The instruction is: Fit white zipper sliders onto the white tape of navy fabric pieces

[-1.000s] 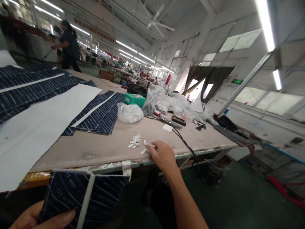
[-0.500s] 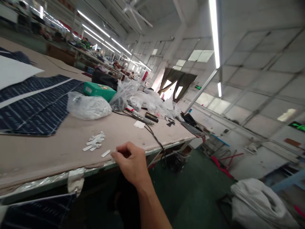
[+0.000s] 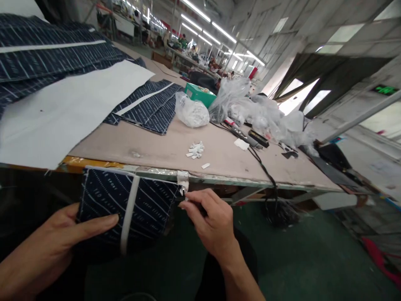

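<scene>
The tabletop [image 3: 150, 146] is a wide, worn tan board, scuffed, with tape and crinkled film along its near edge. On its left lies navy cloth [image 3: 46, 50] with thin pale dashes and a white stripe, stacked flat, and more panels of it [image 3: 150, 106] lie toward the middle. A large white sheet [image 3: 62, 113], smooth and matte, overlaps the cloth and reaches the near edge. At the far right a heap of clear, crumpled plastic bags [image 3: 250, 108] crowds the tabletop. One bag [image 3: 191, 110] stuffed with white pieces sits apart, just beside a green box [image 3: 200, 93].

Below the near edge, in front of the person, is a bundle [image 3: 147, 209] of the same navy cloth, a squarish folded stack bound by a white band running top to bottom. The left hand [image 3: 53, 246] grips its lower left, thumb flat across the front and fingers hidden behind. The right hand [image 3: 213, 219] is closed in a pinch at the bundle's upper right corner, just under a scrap of white tape [image 3: 182, 179] hanging from the edge. What the fingertips pinch is too small to tell.

A black cable [image 3: 263, 167] runs from dark tools across the tabletop and drops over the edge. Near the middle sits a little pile of white labels [image 3: 196, 149], with one label [image 3: 205, 166] alone nearer the edge.
</scene>
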`<state>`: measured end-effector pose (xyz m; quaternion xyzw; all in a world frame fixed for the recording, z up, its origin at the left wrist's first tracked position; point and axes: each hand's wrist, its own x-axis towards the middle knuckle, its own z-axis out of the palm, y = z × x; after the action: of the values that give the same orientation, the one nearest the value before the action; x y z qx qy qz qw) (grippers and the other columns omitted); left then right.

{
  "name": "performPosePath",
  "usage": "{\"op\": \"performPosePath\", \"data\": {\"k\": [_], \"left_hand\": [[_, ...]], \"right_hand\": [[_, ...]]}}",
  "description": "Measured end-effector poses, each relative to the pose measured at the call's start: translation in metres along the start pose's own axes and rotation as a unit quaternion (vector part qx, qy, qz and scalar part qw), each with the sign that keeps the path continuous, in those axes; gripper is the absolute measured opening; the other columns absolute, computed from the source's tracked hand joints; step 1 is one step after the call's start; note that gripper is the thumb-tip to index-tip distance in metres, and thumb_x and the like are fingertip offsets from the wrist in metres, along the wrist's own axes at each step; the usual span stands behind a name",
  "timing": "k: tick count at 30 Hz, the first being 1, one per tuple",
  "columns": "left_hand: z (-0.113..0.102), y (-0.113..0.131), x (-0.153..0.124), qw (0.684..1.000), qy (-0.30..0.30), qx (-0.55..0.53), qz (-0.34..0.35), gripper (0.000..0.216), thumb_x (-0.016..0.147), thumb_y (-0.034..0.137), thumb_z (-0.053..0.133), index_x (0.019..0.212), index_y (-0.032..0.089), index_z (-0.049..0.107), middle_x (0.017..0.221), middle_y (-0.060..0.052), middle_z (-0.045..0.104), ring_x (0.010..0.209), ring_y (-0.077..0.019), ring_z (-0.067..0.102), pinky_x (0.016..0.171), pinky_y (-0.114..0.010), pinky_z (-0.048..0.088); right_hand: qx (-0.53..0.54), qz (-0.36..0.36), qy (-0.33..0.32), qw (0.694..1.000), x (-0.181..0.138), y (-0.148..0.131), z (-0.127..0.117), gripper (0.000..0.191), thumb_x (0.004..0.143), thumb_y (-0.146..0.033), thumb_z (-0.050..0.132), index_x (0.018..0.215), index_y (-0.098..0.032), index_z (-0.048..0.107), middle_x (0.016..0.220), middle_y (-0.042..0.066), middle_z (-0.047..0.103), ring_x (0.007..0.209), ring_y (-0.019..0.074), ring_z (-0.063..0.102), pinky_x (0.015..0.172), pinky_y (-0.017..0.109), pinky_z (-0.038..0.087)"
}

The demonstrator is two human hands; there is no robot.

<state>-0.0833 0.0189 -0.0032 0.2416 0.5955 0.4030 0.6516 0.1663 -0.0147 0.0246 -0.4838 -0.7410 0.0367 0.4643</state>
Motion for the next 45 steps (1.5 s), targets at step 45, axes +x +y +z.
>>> {"op": "performPosePath", "data": {"k": [45], "left_hand": [[0.057,-0.017,-0.027,0.956,-0.285,0.061,-0.012,0.025,0.065,0.038,0.095,0.085,0.025,0.086,0.073,-0.003,0.084,0.07,-0.0263,0.078,0.07,-0.033,0.063]], "right_hand": [[0.385,0.439,0.032,0.811,-0.026,-0.014,-0.003,0.017,0.07,-0.033,0.087,0.08,-0.02,0.084,0.071,0.001,0.077,0.062,0.0167,0.064,0.062,0.029,0.054]]}}
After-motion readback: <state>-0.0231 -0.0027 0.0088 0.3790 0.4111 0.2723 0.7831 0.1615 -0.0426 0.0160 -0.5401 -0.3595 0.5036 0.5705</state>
